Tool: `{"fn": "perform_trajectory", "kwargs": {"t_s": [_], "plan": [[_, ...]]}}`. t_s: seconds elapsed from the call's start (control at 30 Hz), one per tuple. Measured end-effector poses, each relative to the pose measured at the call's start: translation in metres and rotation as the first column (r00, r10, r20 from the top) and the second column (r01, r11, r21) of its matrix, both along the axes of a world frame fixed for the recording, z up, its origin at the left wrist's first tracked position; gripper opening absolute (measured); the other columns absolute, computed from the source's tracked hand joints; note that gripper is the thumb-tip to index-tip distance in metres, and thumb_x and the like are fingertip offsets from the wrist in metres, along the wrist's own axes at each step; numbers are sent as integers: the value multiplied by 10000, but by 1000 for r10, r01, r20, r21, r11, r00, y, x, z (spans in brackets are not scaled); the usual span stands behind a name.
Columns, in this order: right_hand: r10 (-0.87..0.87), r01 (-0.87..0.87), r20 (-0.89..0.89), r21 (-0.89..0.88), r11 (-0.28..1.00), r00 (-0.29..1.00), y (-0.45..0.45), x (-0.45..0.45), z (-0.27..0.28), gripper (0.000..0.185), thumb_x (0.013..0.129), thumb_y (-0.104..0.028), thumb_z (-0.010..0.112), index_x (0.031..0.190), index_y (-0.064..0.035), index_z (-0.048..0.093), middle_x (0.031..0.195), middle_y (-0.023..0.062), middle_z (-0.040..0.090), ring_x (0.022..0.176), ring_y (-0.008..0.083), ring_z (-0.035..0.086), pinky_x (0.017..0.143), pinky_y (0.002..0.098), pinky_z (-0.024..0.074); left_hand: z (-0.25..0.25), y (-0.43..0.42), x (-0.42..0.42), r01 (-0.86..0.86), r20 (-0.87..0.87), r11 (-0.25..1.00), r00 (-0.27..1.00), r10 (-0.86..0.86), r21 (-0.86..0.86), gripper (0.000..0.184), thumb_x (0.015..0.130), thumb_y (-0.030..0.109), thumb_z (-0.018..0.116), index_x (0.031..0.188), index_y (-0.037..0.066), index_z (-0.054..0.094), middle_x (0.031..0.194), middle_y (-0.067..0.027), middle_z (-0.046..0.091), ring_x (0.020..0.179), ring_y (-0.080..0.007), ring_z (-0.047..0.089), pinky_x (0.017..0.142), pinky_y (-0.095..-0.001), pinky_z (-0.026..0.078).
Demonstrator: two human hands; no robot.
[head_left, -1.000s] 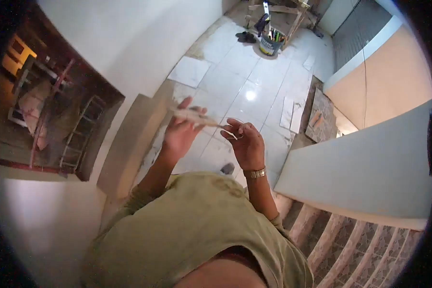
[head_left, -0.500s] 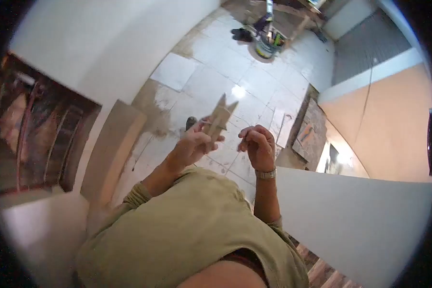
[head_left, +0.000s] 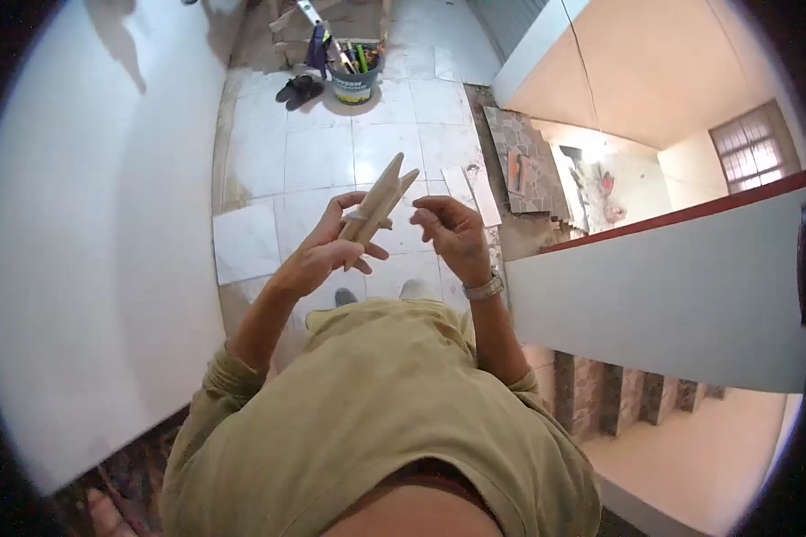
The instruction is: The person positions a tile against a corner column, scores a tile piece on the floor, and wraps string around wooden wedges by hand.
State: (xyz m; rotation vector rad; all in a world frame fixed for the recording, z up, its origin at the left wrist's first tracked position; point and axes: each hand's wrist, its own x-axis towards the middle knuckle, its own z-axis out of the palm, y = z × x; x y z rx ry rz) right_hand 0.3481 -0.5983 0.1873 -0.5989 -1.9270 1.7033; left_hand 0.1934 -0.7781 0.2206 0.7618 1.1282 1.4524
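My left hand (head_left: 318, 255) is closed around pale wooden pieces (head_left: 381, 204) with two pointed ends that spread in a narrow V, aimed up and to the right. A thin light band or strip seems to cross them near my fingers; I cannot make out what it is. Just to the right, my right hand (head_left: 457, 234) hovers apart from the wood with its fingers loosely bent and apart. Nothing shows in it. A metal-banded watch (head_left: 484, 287) is on that wrist.
A bucket of tools (head_left: 354, 85) stands on the white tiled floor (head_left: 318, 157), with dark shoes (head_left: 298, 91) beside it. Loose tile strips (head_left: 475, 192) lie to the right. A low white wall (head_left: 654, 286) borders my right side, with stairs (head_left: 631, 398) beyond it.
My view has swung round, so the bucket appears further left and the window on the left has gone out of view. The wooden pieces stay in my left hand; my right hand remains beside them.
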Motion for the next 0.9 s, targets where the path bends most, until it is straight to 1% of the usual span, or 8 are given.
{"fn": "perform_trajectory", "kwargs": {"t_s": [0.07,0.1,0.2,0.33,0.43,0.57,0.7,0.9], "plan": [[-29,28,12,134,991,999,5,-30,-8,200,915,-130,652,1047,20,651,778,25,664,652,51,559,559,205,465,-12,14,-25,-18,50,1000,999,17,15,660,864,104,517,1420,53,165,1282,-197,505,984,-265,649,779,-349,567],[-17,13,74,49,999,997,6,-41,2,188,895,-98,669,1049,9,657,808,27,672,674,53,569,574,212,471,-16,20,-34,-37,47,999,998,37,-4,653,876,105,523,1417,57,162,1263,-192,516,965,-251,649,764,-340,565],[-67,52,119,127,991,991,22,-91,0,168,873,-124,689,992,-6,684,850,85,702,666,106,605,586,260,497,-18,44,-65,-109,49,992,993,112,-62,656,894,105,541,1420,78,150,1188,-182,551,899,-216,643,706,-324,557],[-54,59,-26,236,970,998,46,-150,-17,130,886,-120,678,913,7,678,818,74,682,658,99,603,585,257,497,-19,72,-99,-220,50,972,973,224,-85,677,902,83,529,1443,108,123,1100,-170,581,785,-163,610,607,-295,531],[42,-41,1,-114,993,999,64,-186,-26,113,892,-100,670,914,11,668,806,43,649,673,77,588,588,250,495,-27,89,-122,-292,-59,948,956,287,-122,663,908,77,523,1441,107,130,1088,-154,577,769,-147,610,599,-278,524],[39,-104,-281,-220,970,959,107,-276,-18,131,891,-64,664,993,16,651,744,34,661,650,68,588,591,238,500,-17,123,-173,-427,-119,873,904,410,-234,635,899,73,530,1425,105,176,1071,-127,558,730,-127,594,578,-265,507],[228,-232,-140,-12,973,963,156,-321,-8,111,886,-95,667,945,-1,656,735,66,674,635,109,617,582,269,508,-7,167,-196,-473,-202,846,879,433,-244,730,877,49,518,1485,141,125,1098,-128,542,726,-131,584,573,-263,500],[192,-133,-164,313,940,968,221,-352,-11,121,885,-97,676,934,10,649,766,79,666,706,146,654,649,270,540,-12,236,-238,-493,-292,834,859,420,-249,775,874,44,503,1538,188,129,1020,-88,521,715,-136,563,585,-266,486]]}}
